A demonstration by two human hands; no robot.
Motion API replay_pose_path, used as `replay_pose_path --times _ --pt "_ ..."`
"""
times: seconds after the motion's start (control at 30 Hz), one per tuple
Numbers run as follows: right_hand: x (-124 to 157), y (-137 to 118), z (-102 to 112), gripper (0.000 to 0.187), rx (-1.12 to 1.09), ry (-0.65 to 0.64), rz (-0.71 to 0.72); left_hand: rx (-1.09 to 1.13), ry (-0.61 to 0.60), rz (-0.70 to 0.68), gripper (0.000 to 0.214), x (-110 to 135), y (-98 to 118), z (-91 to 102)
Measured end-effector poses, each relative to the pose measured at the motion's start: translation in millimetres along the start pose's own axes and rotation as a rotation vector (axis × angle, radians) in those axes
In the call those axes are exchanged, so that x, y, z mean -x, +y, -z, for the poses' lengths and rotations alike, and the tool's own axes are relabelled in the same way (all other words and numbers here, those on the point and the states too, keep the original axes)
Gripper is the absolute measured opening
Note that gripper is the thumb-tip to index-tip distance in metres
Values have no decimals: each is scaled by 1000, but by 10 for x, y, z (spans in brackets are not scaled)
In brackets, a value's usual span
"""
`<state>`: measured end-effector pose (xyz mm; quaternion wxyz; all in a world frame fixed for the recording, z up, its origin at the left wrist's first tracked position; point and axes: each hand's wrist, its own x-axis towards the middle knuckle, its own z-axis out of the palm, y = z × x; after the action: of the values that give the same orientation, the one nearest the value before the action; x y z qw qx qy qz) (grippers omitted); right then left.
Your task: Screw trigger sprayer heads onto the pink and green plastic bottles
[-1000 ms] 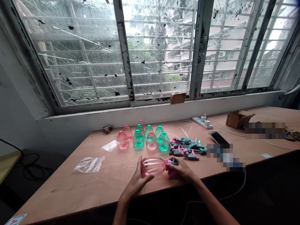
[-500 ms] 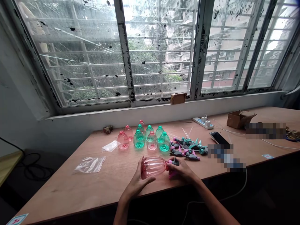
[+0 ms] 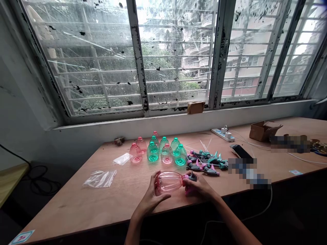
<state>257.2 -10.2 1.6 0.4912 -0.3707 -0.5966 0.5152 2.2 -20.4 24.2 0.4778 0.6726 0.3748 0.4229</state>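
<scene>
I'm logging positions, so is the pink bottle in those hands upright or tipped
Tipped sideways: the pink bottle has its neck at the right hand, its base at the left hand.

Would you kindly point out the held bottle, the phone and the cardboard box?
Held bottle [image 3: 169,181]: head view, middle of its clear pink body.
Phone [image 3: 240,152]: head view, its dark screen.
Cardboard box [image 3: 258,133]: head view, its front wall.

No text can be read: the blue-bordered label with a red mark at the left of the counter and the smaller label near its right front edge are illegible.
</scene>
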Motion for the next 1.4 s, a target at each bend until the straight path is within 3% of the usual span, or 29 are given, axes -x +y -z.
replay_pose_path --times 0.23,0.53,0.8,1.1,1.27,1.4 --pt "6 14 -1 37 -14 -24 -1 -31 39 49 65 -16 -43 32" --pt "0 3 4 35 -11 -5 11 -36 21 -5 97 -4 -47 12" --pt "-16 38 -3 40 -21 -13 -4 -61 12 30 68 -4 -10 34" --pt "-12 50 0 36 -41 0 2 -38 -2 17 114 -2 -50 14" --pt "-23 64 -6 36 -44 -5 9 -34 18 64 80 -28 -87 51" --pt "-31 61 6 35 -35 4 15 -48 6 65 87 -13 -35 39"
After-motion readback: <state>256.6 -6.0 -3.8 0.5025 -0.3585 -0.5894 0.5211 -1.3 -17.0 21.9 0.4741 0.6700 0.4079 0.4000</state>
